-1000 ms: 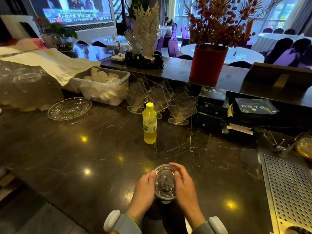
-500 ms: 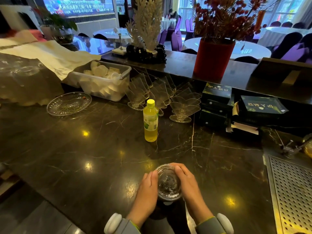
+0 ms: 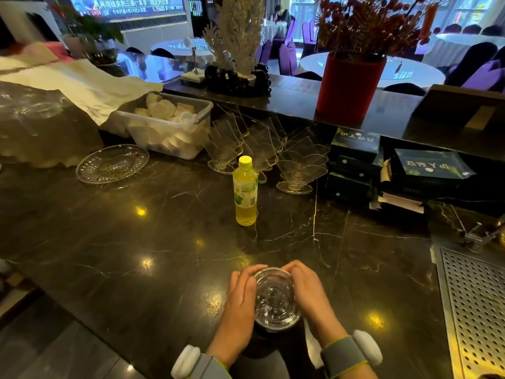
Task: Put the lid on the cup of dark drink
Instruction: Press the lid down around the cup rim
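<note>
A clear domed plastic lid (image 3: 276, 298) sits on top of a cup of dark drink (image 3: 276, 330) near the front edge of the dark marble counter (image 3: 136, 255). Most of the cup is hidden under the lid and between my hands; only a dark strip shows below the lid's rim. My left hand (image 3: 239, 310) wraps the lid's left side, fingers curled over the far rim. My right hand (image 3: 310, 296) cups the right side in the same way. Both wrists wear grey bands.
A yellow-capped bottle of yellow drink (image 3: 245, 191) stands upright beyond the cup. Behind it are clear fan-shaped holders (image 3: 297, 165), a white bin of cups (image 3: 169, 127), a glass plate (image 3: 112, 164) and dark boxes (image 3: 355, 157). A perforated metal drain tray (image 3: 475, 305) lies at the right.
My hands stay around the lid and cup; the fingers have closed further over the lid's far rim. The camera view has shifted slightly.
</note>
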The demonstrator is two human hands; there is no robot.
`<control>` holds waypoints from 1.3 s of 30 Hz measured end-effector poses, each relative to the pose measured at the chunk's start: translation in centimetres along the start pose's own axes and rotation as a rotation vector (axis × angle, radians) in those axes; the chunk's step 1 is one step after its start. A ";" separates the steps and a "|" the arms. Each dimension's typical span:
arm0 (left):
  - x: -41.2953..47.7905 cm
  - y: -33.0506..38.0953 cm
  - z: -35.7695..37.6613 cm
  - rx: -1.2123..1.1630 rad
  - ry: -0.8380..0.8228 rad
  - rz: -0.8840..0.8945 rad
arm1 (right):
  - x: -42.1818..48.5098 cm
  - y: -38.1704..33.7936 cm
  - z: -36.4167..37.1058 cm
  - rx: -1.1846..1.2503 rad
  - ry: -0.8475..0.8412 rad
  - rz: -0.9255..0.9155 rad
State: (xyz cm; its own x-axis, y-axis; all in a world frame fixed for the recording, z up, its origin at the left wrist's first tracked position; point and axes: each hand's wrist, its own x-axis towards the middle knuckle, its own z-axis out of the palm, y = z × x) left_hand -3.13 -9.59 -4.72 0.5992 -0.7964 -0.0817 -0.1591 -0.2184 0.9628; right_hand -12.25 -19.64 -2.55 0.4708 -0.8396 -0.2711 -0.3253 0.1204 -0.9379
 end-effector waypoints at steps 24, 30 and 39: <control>-1.9 -0.9 -0.3 -0.097 -0.018 -0.309 | -4.9 6.5 -1.7 -0.009 -0.368 -0.065; 0.4 -0.2 -0.2 -0.154 -0.021 -0.307 | -1.4 3.8 0.5 0.034 -0.090 -0.164; 3.5 -0.6 -2.8 -0.132 0.068 -0.366 | 9.1 1.0 1.3 -0.019 -0.029 -0.185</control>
State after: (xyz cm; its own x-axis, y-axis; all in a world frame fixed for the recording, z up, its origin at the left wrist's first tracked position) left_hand 1.22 -10.66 -4.86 0.6490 -0.6394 -0.4123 0.1743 -0.4026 0.8986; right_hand -7.18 -26.47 -6.23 0.5474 -0.8307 -0.1012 -0.2465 -0.0444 -0.9681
